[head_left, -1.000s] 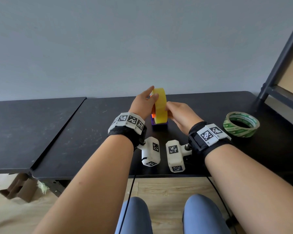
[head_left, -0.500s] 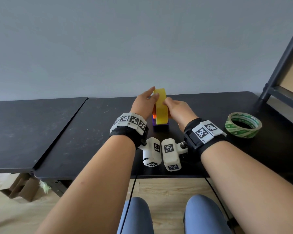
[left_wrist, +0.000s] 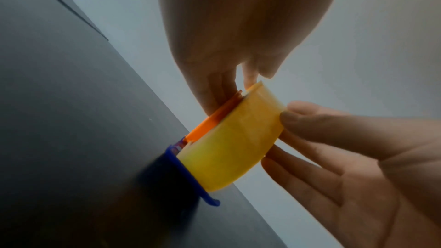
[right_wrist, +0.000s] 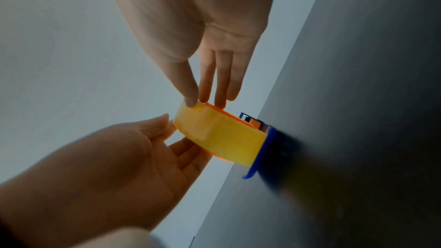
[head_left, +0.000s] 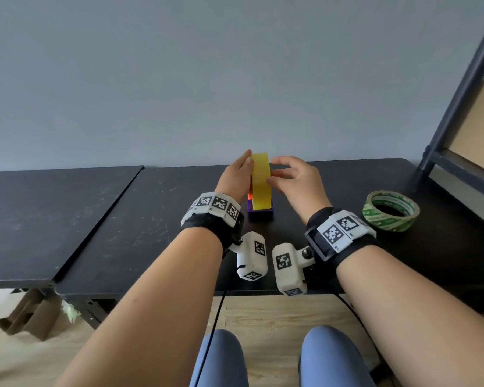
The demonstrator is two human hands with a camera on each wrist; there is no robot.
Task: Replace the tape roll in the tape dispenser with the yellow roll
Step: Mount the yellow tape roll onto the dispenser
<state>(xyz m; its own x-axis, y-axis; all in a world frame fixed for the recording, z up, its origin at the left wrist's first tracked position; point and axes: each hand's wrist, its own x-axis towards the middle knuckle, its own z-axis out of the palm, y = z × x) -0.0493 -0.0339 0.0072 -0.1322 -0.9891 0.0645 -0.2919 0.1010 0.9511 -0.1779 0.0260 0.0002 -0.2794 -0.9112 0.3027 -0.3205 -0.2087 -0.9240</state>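
The yellow roll (head_left: 261, 180) stands on edge in the blue tape dispenser (head_left: 260, 215), on an orange hub (head_left: 250, 195), at the back middle of the black table (head_left: 151, 219). My left hand (head_left: 236, 177) lies flat against the roll's left side, straight fingers touching the orange hub (left_wrist: 205, 129). My right hand (head_left: 291, 180) is at the roll's right side. Its thumb touches the rim of the yellow roll (right_wrist: 219, 137) and its straight fingers rest on the orange hub (right_wrist: 226, 113). Neither hand wraps round the roll. The roll's centre is hidden.
A green-printed tape roll (head_left: 386, 222) lies flat on the table to the right of my right wrist. A dark metal shelf frame (head_left: 458, 79) rises at the far right. A second black table (head_left: 39, 219) adjoins on the left. The wall runs close behind the dispenser.
My right hand has loosened from the roll's right side, its fingers spreading and its wrist drifting right. The left hand and the roll stay in place.
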